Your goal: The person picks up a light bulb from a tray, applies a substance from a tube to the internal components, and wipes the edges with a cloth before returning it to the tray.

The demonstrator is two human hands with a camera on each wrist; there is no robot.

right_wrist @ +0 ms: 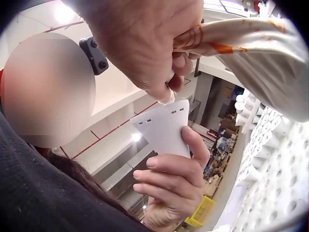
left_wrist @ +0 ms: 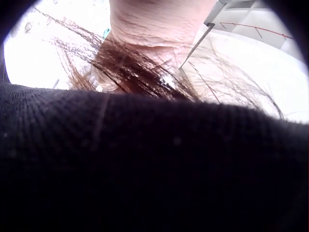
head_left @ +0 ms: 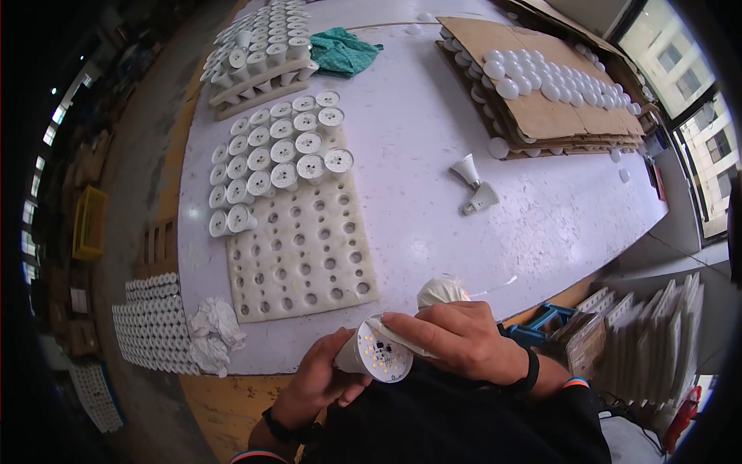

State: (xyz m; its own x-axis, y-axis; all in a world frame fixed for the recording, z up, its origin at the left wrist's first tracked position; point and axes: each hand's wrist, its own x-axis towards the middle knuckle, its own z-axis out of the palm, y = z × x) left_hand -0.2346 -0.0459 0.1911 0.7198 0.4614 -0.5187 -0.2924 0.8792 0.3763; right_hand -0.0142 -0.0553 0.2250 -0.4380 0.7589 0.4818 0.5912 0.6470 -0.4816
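My left hand (head_left: 315,379) grips a white cone-shaped LED bulb housing (head_left: 349,357), its open face tilted up to show a round board (head_left: 384,356) with small yellow LEDs. My right hand (head_left: 468,339) squeezes a white plastic bag (right_wrist: 270,53) with orange stains, its gathered end sticking out behind the fingers. The bag's narrow tip and my right fingertips are at the housing's upper rim. In the right wrist view, the left fingers (right_wrist: 169,181) wrap the housing from below. Dark sleeve and hair cover most of the left wrist view.
Ahead lies a holed foam tray (head_left: 301,247), partly filled with housings (head_left: 284,151). Two loose bulb housings (head_left: 481,197) lie mid-table. White domes (head_left: 553,81) sit on stacked cardboard at the back right. A crumpled white cloth (head_left: 215,336) lies at the left edge, a green cloth (head_left: 344,52) farther back.
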